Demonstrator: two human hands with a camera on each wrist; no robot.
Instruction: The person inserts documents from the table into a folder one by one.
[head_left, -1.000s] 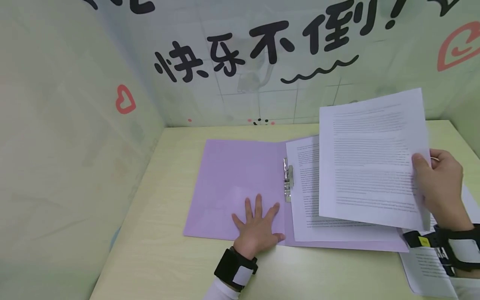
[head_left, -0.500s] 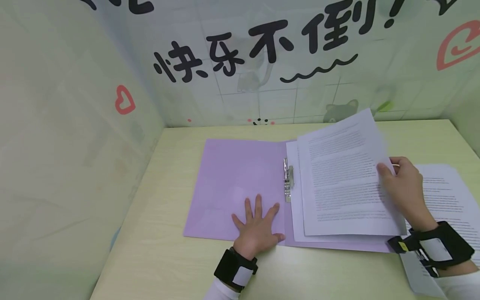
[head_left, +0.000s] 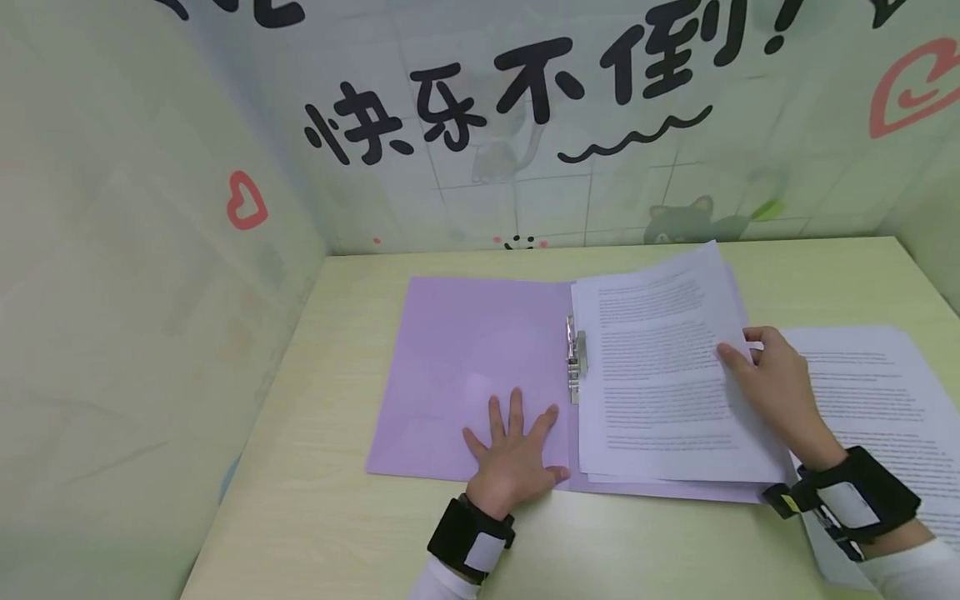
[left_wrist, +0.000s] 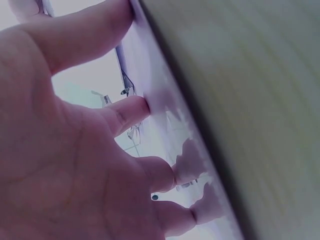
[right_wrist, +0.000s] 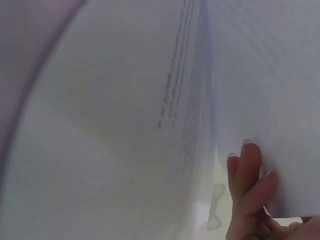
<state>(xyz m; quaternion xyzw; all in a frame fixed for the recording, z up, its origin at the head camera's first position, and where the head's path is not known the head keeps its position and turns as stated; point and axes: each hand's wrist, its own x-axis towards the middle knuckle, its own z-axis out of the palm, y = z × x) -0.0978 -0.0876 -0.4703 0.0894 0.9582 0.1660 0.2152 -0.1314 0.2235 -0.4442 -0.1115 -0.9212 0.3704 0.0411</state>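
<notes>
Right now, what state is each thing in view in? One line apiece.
Purple folder: open on the table.
Top page: over the folder, right edge lifted.
Metal clip: open or shut, cannot tell.
Papers at right: lying print side up.
Left hand: fingers spread, on the folder.
Right hand: pinches the top page.

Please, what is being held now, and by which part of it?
The right hand pinches printed paper by its right edge; the left hand rests spread on the purple folder, holding nothing.
</notes>
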